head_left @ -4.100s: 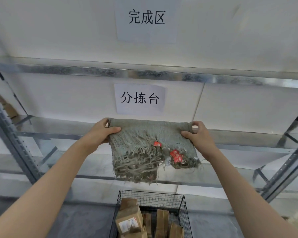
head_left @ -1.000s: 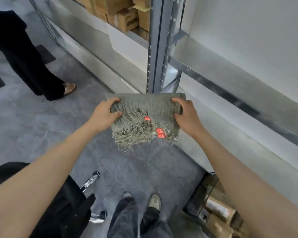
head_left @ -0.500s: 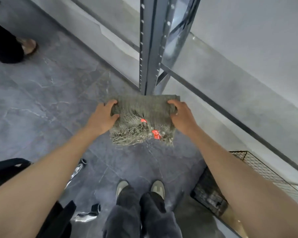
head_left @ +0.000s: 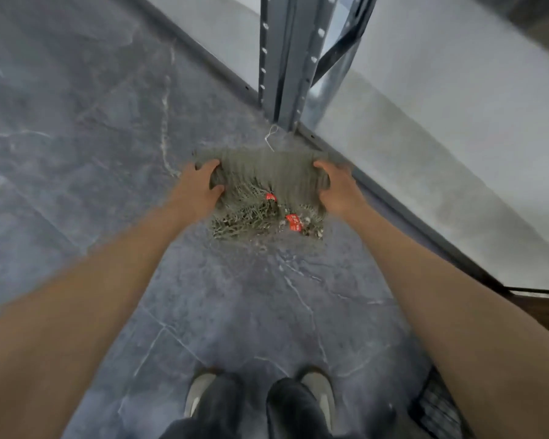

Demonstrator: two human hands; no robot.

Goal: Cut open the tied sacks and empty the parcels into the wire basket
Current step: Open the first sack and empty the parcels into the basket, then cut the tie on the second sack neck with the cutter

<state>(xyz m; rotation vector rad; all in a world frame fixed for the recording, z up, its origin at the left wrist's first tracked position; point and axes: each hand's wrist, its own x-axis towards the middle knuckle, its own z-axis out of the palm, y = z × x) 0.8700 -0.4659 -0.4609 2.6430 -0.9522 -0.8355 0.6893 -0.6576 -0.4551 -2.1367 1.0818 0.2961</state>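
**Sack folded flat, gripped at both ends**

Fingers [head_left: 208, 164] of the left hand [head_left: 200, 188] curl over the left end of the folded sack [head_left: 273, 175]. The right hand [head_left: 339, 188] clamps the right end the same way. Between them the grey-green weave sits mid-frame, low over the stone floor [head_left: 76, 122], just below the shelf post [head_left: 282, 58]. Whether its frayed lower edge touches the floor is unclear. Red tags [head_left: 293, 222] show among the loose strands. It looks empty, so probably light, limp and easily snagged. The firm folded top edge is the better hold, not the fringe. A corner of the wire basket [head_left: 438, 410] shows at lower right.
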